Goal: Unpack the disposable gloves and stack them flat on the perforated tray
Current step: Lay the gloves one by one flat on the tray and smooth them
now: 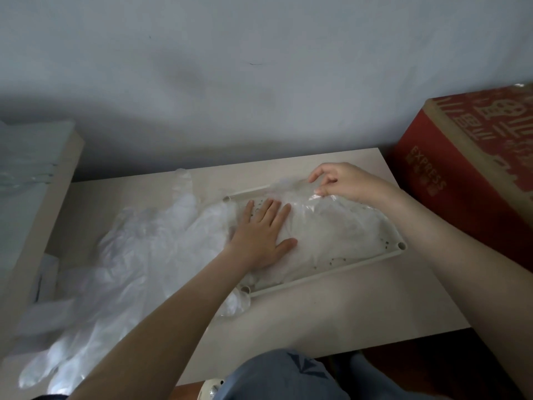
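the left hand is lying flat with straight fingers, pressing the clear gloves onto the perforated tray on the tabletop. the right hand is pinching their far edge. loose gloves are lying left of the tray. the red box is showing "express".

- a pale grey wall is filling the upper frame.
- a beige table is standing below it at centre.
- a red box is sitting at right.

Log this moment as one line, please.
left hand: presses gloves; right hand: pinches top glove; tray: under gloves; pile: beside tray
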